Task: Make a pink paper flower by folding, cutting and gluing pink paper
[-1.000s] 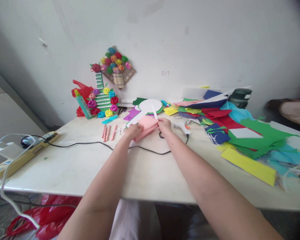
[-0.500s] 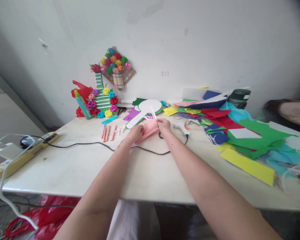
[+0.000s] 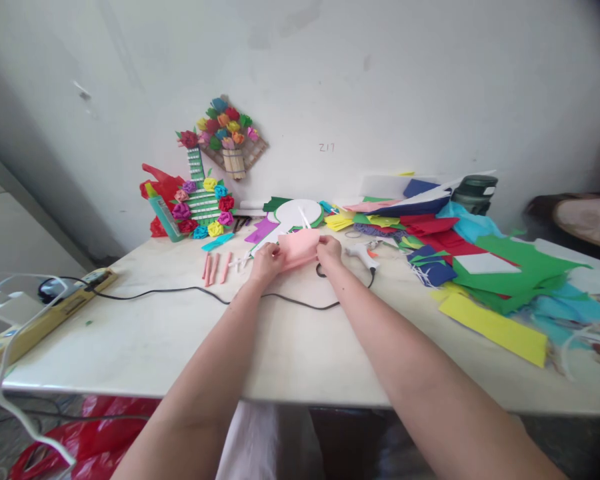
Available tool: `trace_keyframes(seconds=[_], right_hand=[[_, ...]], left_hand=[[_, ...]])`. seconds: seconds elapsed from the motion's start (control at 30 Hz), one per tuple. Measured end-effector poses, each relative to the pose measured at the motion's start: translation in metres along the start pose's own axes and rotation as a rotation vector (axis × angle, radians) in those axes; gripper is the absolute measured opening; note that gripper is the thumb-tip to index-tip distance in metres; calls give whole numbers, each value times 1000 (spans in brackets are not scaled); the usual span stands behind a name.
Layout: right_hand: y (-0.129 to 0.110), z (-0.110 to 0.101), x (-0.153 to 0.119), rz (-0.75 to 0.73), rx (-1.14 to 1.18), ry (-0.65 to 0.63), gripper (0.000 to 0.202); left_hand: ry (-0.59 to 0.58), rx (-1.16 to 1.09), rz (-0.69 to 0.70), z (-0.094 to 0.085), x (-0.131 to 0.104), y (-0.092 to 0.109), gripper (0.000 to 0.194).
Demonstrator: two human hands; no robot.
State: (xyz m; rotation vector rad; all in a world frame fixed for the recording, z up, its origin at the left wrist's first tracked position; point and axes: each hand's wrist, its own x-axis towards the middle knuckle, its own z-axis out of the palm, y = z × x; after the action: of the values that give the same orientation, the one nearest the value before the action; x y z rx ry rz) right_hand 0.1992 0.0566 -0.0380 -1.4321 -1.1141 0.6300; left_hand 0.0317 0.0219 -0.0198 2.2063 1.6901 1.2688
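A pink paper sheet (image 3: 300, 248) is stretched between my two hands above the table. Its left edge is gripped by my left hand (image 3: 268, 263), with the fingers closed. My right hand (image 3: 329, 251) pinches the right edge. Behind the sheet lies a white round-topped cutout with a green border (image 3: 300, 212), its lower part partly covered by the pink paper. Several thin pink rolls (image 3: 212, 269) rest to the left of my left hand. A white glue gun (image 3: 363, 255) lies to the right of my right hand.
A black cable (image 3: 180, 289) crosses the table below my hands. Coloured sheets (image 3: 500, 267) pile up at the right. At the back left stand a glue bottle (image 3: 164, 215) and a flower-trimmed green piece (image 3: 203, 203). A power strip (image 3: 55, 313) lies on the left.
The pink sheet has come up flatter and wider between my hands, hiding more of the cutout's lower part. My left hand has shifted slightly left.
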Motion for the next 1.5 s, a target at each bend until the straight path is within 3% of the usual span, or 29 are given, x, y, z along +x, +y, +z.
trace_keyframes(seconds=[0.1,0.2,0.37,0.47,0.57,0.67,0.8,0.93,1.07,1.17,1.3,1.5], right_hand=[[-5,-7,0,-27,-142,26,24],[-12,-12,1,-34,-232,23,16],[-15,-13,5,22,28,-82,11],[-15,-14,3,77,78,-80,9],[-20,-17,-2,86,187,-107,11],[-25,-18,-7,15,253,-166,10],[-30,-17,-12,-52,302,-324,9],[-33,-19,-17,-113,313,-513,9],[-33,-20,-19,-136,246,-606,12],[-29,-17,-15,-146,202,-568,8],[-23,-12,-6,-111,169,-363,6],[-18,-13,2,-146,188,-159,11]], left_hand=[[55,-152,-168,-2,0,2,9],[25,-290,-242,-3,-1,2,6],[-103,-208,-276,0,-2,2,56],[-94,-118,-201,1,-2,2,70],[-19,-21,-39,0,0,2,60],[99,5,24,-2,2,6,42],[135,-139,-54,-3,3,11,23],[73,-492,-193,-3,4,9,38],[17,-714,-261,-6,2,5,37],[13,-741,-297,-8,1,2,31],[11,-724,-339,-7,1,-1,28],[22,-705,-346,-5,1,-5,30]])
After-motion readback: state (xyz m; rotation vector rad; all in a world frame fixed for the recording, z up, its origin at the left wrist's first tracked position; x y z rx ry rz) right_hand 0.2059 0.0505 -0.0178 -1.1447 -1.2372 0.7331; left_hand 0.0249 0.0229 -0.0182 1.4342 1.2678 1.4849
